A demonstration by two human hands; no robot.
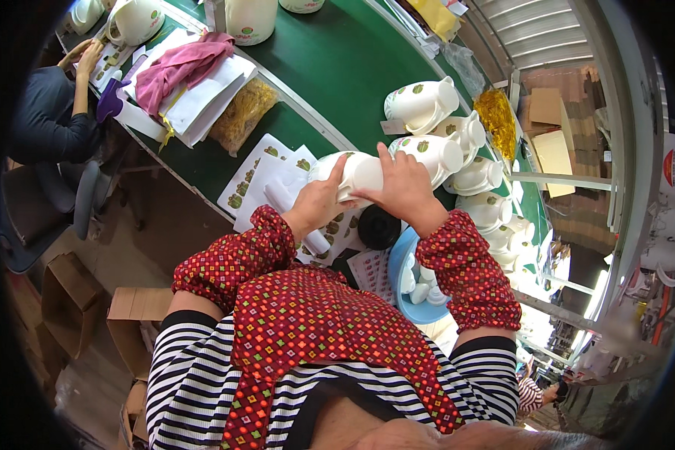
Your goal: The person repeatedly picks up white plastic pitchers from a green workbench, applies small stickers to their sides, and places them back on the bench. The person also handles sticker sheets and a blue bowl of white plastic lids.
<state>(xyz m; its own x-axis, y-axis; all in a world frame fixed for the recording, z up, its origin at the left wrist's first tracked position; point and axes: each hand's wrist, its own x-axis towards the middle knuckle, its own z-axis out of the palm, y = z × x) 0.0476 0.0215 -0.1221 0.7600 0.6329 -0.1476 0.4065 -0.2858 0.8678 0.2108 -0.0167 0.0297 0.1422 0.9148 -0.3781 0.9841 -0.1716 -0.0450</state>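
Between my hands a white plastic jug (361,172) lies tilted on its side above the green work table. My left hand (319,196) grips its left side, thumb up along the wall. My right hand (403,186) holds the other side with the thumb raised and fingers spread over it. Under and beside the jug are white sheets of green printed stickers (246,180). A white paper roll (285,196) lies by my left wrist. Close to my right wrist sit a round black object (379,227) and a blue basin (399,281) with small white parts inside.
Several white jugs with green decals (489,211) crowd the right side of the table. On the left are a pink cloth (180,71) over papers, a bag of golden material (246,112) and a purple-topped spray bottle (114,101). A co-worker (52,112) sits at far left, near cardboard boxes (71,304).
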